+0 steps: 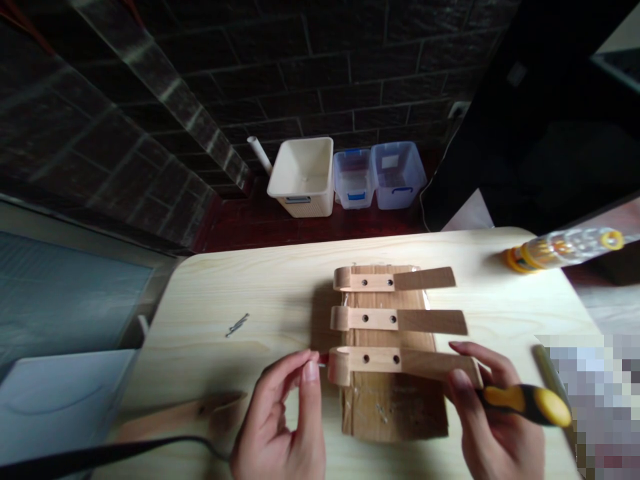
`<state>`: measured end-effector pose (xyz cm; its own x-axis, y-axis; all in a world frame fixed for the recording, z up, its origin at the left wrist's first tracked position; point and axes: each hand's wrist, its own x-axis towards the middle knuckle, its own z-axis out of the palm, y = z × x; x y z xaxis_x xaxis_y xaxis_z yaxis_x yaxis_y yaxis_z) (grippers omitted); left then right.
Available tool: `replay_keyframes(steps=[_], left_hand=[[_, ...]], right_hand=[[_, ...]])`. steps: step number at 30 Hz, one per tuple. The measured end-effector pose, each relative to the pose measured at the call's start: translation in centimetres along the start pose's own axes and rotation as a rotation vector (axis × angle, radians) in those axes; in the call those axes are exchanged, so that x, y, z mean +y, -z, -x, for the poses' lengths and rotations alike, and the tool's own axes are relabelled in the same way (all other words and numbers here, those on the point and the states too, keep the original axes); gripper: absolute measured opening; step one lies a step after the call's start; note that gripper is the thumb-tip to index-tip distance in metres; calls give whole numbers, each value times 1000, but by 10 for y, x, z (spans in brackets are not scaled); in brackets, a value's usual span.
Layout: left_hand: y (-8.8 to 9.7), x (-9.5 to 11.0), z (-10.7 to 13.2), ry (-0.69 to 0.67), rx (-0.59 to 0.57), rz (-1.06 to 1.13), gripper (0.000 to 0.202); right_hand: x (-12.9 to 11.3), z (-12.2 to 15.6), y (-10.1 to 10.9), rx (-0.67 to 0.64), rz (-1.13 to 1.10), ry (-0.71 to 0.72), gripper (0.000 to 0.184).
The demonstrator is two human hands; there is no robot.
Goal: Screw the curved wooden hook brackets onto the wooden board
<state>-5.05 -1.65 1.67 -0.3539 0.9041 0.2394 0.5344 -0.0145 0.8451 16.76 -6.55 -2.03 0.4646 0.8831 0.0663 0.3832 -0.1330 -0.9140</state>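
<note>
My left hand (pixel 283 413) pinches a small metal screw (pixel 322 365) between thumb and forefinger; most of it is hidden. Its tip points at the curled end of the nearest wooden hook (pixel 380 360). My right hand (pixel 493 413) grips that hook's flat end between thumb and fingers. Tucked in the same hand is a screwdriver with a yellow-and-black handle (pixel 525 403); its shaft is out of sight. Two more wooden hooks, a middle one (pixel 383 319) and a far one (pixel 375 283), lie parallel across a cardboard piece (pixel 395 413). Each hook shows two dark holes.
Several loose screws (pixel 237 325) lie on the pale wooden table (pixel 200 287). Another wooden piece (pixel 175 417) rests at the left front, behind a black strap (pixel 115 453). A clear-and-yellow bottle-like container (pixel 565 250) stands at the right. Beyond are a cream bin (pixel 305 193) and two clear bins.
</note>
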Motion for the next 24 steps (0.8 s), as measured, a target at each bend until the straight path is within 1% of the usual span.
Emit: replay_keyframes(steps=[2,4,6,7,10,12,13,14,15,16,17,20,24], left_hand=[[-1,1,0,-26,25,24,9],[0,1,3,-63,80,62,12],[2,-1,7,-130,126,110,18],[4,-1,10,-178,125,131,22],[6,1,18,-331,42,155,30],[5,8,22,-402,-20,142,33],[3,12,24,-416,-35,141,35],[1,16,25,-418,-14,151,35],[-2,21,27,-436,-30,149,36],[-5,25,28,-472,-80,130,34],[-8,29,29,-506,-102,102,31],[-18,35,32,-513,-163,16,24],[-29,36,36,-507,-157,-36,24]], right_hand=[[0,1,0,9,0,-14,28],[0,2,-1,-4,-10,-4,29],[0,2,-1,-12,-33,-11,29],[0,2,-1,-10,-50,-26,30],[0,2,-1,-10,-97,-73,32],[-1,2,-1,-12,-118,-103,35],[-2,2,-2,-4,-128,-125,36],[-3,2,-2,10,-141,-148,37],[-4,1,-3,20,-158,-169,38],[-5,1,-4,25,-177,-186,39],[-7,1,-4,26,-196,-199,39],[-9,0,-6,21,-233,-205,39],[-10,-3,-6,14,-241,-176,38]])
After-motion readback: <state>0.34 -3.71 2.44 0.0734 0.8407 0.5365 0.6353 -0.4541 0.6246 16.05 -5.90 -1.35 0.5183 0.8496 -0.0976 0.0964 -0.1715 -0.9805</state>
